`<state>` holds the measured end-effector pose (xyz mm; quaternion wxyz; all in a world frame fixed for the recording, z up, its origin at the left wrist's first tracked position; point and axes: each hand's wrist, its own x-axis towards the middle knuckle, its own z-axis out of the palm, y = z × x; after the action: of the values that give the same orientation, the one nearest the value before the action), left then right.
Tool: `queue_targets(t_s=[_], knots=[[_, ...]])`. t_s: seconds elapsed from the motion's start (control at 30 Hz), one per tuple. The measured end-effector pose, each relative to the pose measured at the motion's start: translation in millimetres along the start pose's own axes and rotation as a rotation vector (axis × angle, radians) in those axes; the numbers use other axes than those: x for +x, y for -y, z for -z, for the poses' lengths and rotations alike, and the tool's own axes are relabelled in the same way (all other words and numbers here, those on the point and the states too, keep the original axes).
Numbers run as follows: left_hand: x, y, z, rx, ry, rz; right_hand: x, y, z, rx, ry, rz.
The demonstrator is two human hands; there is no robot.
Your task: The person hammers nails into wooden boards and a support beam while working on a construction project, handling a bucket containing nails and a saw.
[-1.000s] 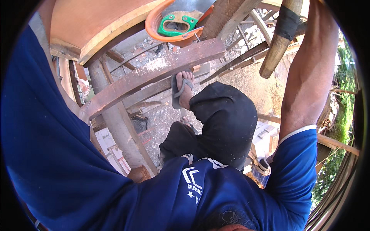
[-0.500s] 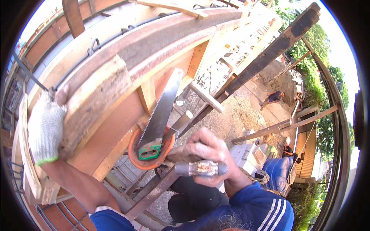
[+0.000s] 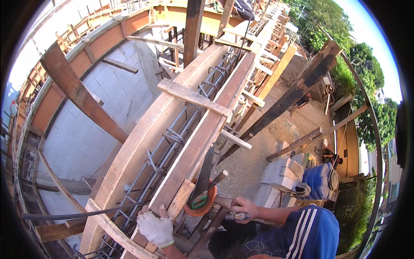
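White knit glove: it covered the left hand [image 3: 155, 228], which clasped the lower end of the curved wooden form board [image 3: 202, 129], fingertips bare over its edge.
Right hand [image 3: 243, 208]: bare, it was clenched around the hammer [image 3: 235, 216], the metal head pointing left.
Handsaw [image 3: 202, 177]: it stood blade-up in an orange bucket [image 3: 199, 203], green handle down, just left of the right hand and against the form board.
Rebar cage [image 3: 172, 142]: it ran between the two curved boards, with a cross plank [image 3: 194, 97] nailed over the top.
Block wall [image 3: 99, 121]: grey, left of the formwork.
Below right: a blue barrel [image 3: 317, 181] stood beside pale blocks [image 3: 280, 172] on gravel.
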<state>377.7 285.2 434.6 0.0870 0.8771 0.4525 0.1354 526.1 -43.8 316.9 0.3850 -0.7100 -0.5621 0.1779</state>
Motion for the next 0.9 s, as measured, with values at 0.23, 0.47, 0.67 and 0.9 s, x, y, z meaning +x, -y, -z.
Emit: queue_targets(t_s=[0.23,0.47,0.67,0.9], knots=[[7.5,0.5,3.5,0.046,0.088,0.025,-2.2,10.4,0.3,-0.139,0.135,-0.135],[16.8,3.6,13.5,-0.024,0.143,0.041,11.8,34.0,10.6,-0.283,0.263,-0.326],[17.6,2.2,10.6,0.014,0.131,0.054,21.2,42.6,20.3,-0.326,0.349,-0.364],[23.7,-7.2,24.5,0.042,0.194,0.075,12.1,30.3,18.1,-0.287,0.387,-0.349]])
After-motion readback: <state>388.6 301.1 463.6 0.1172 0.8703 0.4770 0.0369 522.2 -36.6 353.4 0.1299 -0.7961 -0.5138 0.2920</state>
